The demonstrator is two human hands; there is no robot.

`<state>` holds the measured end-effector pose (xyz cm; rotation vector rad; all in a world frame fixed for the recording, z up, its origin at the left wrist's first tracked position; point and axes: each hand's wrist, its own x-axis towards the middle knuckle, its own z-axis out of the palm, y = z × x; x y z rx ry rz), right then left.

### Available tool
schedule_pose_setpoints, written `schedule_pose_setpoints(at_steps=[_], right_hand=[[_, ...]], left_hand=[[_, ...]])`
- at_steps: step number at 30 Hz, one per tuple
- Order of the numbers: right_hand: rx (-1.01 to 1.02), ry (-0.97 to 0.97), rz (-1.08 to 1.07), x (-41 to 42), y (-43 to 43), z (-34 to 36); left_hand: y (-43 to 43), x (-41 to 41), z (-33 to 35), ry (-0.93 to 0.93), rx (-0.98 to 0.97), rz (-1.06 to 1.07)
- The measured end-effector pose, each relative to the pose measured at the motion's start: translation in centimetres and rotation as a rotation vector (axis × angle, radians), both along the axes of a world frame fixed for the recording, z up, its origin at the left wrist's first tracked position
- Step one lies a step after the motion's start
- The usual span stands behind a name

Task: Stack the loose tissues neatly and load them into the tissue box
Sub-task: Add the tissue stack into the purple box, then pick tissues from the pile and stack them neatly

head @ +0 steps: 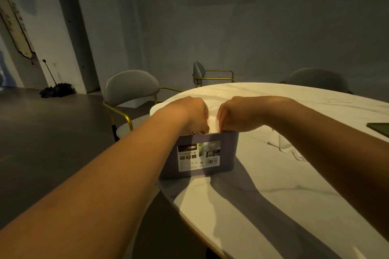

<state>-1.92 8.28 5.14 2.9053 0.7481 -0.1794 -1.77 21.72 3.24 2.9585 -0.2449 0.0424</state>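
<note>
left hand [189, 114], right hand [233, 114] grip tissues [213, 121], fingertips hidden by box [228, 153]

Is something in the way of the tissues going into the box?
Nothing that shows. The left hand and right hand hold the tissues right at the top of the box. The inside of the box is hidden.

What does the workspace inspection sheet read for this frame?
Surface: white marble-look round table, with the box standing near its edge.
Job's things: grey-purple labelled tissue box, upright; white tissue stack at its open top; crumpled loose white tissue to its right.
Clutter: dark green flat object at the right edge.
Grips: left hand and right hand both pinch the stack.
Cables: nothing seen.
Surroundings: grey gold-framed chairs; black folded umbrella on the floor.
</note>
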Motion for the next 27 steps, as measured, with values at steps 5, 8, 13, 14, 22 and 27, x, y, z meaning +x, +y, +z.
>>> schedule_pose_setpoints(at_steps=[5,8,13,14,22,27], right_hand=[[0.265,0.0,0.005,0.2,-1.3,0.5],[0.482,-0.125,-0.059,0.5,-4.6,1.6],[0.548,-0.203,-0.274,2.5,-10.4,0.0],[0.524,-0.185,-0.303,2.8,-11.4,-0.9],[0.433,-0.103,-0.413,2.6,-18.2,-8.5],[0.537,-0.068,-0.435,2.2,-20.2,-11.3]], left_hand=[[-1.0,-0.2,0.7,0.033,0.076,0.021],[-3.2,-0.7,2.1,-0.108,0.065,0.027],[-8.5,-0.8,1.9,-0.314,-0.042,0.001],[-9.7,-0.8,1.4,-0.366,-0.031,-0.016],[-16.9,0.2,-6.7,-0.27,-0.072,-0.095],[-17.8,1.6,-10.6,-0.18,-0.207,0.028]])
